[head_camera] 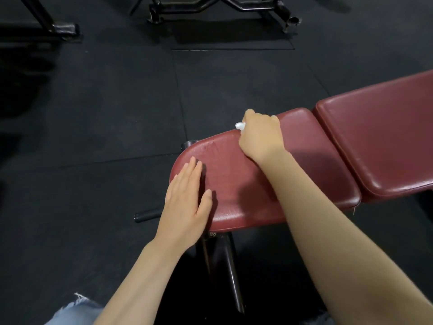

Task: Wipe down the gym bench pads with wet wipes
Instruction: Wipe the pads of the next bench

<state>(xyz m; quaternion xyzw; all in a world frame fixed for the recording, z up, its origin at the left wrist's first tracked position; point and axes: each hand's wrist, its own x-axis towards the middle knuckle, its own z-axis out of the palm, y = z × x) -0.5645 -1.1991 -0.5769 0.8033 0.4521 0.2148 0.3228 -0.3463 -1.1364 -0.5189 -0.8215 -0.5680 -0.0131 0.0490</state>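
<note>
We find no readable text, no label, no brand, no number, no sign on anything before us

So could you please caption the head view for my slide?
Right hand wipes red seat pad with a wet wipe; left hand rests flat.

Single head-mounted wide-angle view, looking forward and steeply down from above the near end of the bench, close enough that both forearms run in from the bottom edge and the seat pad (269,184) fills centre frame. Back pad (379,141) exits at the right edge, and the top of frame reaches the black floor (105,102) and a machine frame (222,8) further off. Only one camera, so no second view shares any of the scene.
</note>
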